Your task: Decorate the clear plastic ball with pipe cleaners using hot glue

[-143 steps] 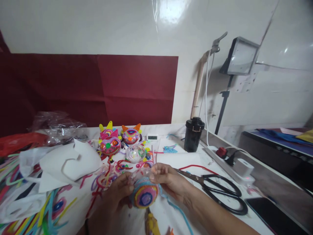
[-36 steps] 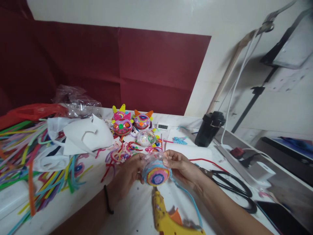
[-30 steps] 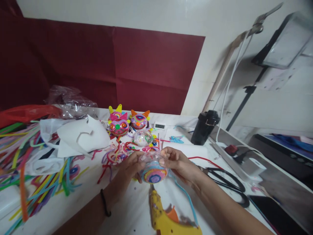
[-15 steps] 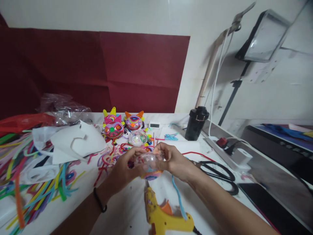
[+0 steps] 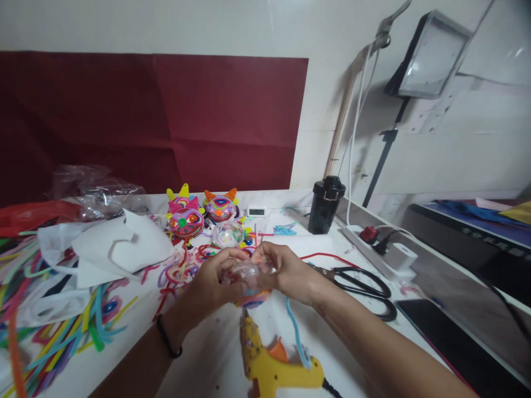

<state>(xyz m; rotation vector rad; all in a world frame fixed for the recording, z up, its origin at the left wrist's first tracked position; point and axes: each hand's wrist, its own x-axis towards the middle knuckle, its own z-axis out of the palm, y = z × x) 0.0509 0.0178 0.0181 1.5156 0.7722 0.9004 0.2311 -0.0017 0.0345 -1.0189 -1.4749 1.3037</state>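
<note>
Between my two hands is a clear plastic ball [image 5: 248, 271] with coloured bits showing through it. My left hand [image 5: 219, 279] closes on its left side, and my right hand [image 5: 280, 273] on its right, thumbs toward me. Just beneath them a rounded piece with orange, pink and blue bands [image 5: 253, 299] shows in part; whether it joins the ball I cannot tell. Close below lies a yellow glue gun [image 5: 269, 362], its nozzle toward the banded piece. A light blue pipe cleaner [image 5: 297, 329] runs down to the gun's handle.
Black-handled scissors [image 5: 360, 284] and a phone [image 5: 448, 342] lie at right, near a power strip [image 5: 384, 257] and black bottle [image 5: 326, 205]. Decorated balls [image 5: 186, 222] and another clear ball [image 5: 228, 234] stand behind my hands. Pipe cleaners [image 5: 70, 342] and white sheets [image 5: 124, 249] cover the left.
The whole view has shifted a little, so things appear slightly further left. Both hands keep hold of the clear ball, with their fingers only slightly moved.
</note>
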